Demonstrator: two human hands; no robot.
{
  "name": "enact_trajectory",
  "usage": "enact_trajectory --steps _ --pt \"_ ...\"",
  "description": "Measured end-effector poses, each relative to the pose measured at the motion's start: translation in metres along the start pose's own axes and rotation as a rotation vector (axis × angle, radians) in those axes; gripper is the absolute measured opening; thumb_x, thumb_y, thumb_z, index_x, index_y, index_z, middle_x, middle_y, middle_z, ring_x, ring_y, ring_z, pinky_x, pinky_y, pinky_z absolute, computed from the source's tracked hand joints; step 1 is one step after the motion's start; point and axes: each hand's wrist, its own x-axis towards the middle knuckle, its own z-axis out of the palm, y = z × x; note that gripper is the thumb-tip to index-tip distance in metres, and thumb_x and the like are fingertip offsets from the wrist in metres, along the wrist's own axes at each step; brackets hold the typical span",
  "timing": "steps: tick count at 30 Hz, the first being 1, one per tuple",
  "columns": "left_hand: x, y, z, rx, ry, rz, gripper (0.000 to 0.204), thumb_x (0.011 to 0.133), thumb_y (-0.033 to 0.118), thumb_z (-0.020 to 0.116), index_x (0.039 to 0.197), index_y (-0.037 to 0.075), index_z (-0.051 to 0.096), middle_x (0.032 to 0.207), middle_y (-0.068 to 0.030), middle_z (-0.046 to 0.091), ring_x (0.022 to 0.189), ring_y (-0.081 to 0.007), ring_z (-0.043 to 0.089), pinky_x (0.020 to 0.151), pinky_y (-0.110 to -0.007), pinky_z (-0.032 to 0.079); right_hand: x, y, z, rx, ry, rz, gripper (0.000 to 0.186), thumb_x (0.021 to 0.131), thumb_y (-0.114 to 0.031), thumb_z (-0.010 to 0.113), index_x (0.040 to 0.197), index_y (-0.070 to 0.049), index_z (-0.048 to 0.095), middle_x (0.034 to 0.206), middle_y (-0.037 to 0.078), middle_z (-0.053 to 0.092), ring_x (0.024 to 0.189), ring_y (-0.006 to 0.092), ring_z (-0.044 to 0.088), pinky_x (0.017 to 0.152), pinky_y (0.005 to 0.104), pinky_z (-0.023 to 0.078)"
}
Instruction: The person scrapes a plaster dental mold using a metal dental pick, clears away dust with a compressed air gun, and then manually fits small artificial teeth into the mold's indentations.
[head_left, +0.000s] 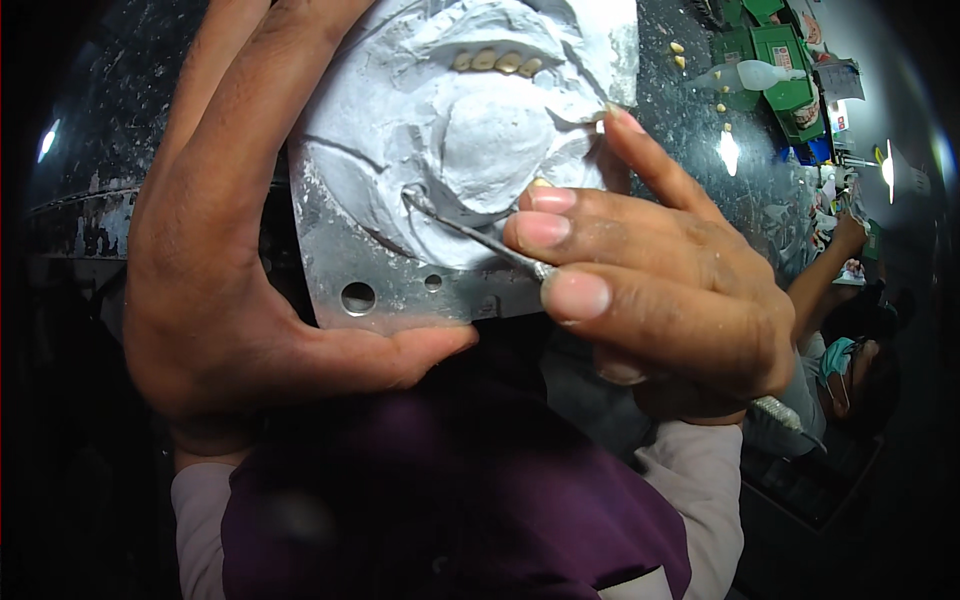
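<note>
Probably plaster (490,150) in metal holder (400,297)

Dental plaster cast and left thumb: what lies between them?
In the head view, a strip of the perforated metal plate, flecked white, lies between them.

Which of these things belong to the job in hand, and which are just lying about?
In use:
thin metal tool, in the right hand
white plaster mould
metal plate, in the left hand

Apparently just lying about:
clear bottle
green box
small yellowish pieces
</note>
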Motion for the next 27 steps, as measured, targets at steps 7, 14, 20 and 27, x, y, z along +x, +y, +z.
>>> enact_trajectory --steps 7,14,20,27 --pt "0.0 0.006 0.0 0.013 -0.004 -0.012 0.124 0.053 0.054 0.089 0.151 -0.006 0.043 0.156 -0.0256 0.04 0.147 -0.0361 0.038 0.119 -0.045 0.032 0.0 0.003 -0.002 0.044 0.016 0.002 0.021 0.098 -0.022 0.064 0.116 -0.011 0.066 0.11 0.018 0.075 0.106 0.0314 0.074 0.111 0.0615 0.042" --pt "0.0 0.006 0.001 0.016 -0.003 -0.014 0.124 0.053 0.054 0.089 0.151 -0.006 0.043 0.156 -0.0258 0.039 0.147 -0.0363 0.038 0.119 -0.045 0.032 -0.001 0.009 -0.001 -0.034 -0.01 -0.124 0.017 0.099 -0.017 0.065 0.113 -0.007 0.064 0.113 0.017 0.075 0.104 0.0301 0.074 0.108 0.0619 0.046" --pt "0.002 0.008 0.001 0.024 -0.007 -0.01 0.124 0.054 0.055 0.089 0.151 -0.006 0.043 0.156 -0.0259 0.039 0.147 -0.0365 0.038 0.119 -0.046 0.032 -0.011 0.014 0.019 -0.192 0.145 -0.282 0.012 0.101 -0.014 0.063 0.111 -0.006 0.064 0.109 0.014 0.075 0.103 0.0289 0.075 0.102 0.0579 0.053" --pt "0.002 0.008 0.002 0.029 -0.02 0.001 0.124 0.054 0.055 0.089 0.151 -0.006 0.042 0.156 -0.0261 0.039 0.147 -0.0367 0.038 0.119 -0.046 0.032 -0.011 0.016 0.012 -0.125 0.1 -0.271 0.018 0.103 -0.018 0.06 0.113 -0.003 0.062 0.111 0.019 0.073 0.104 0.0307 0.074 0.105 0.0593 0.05"
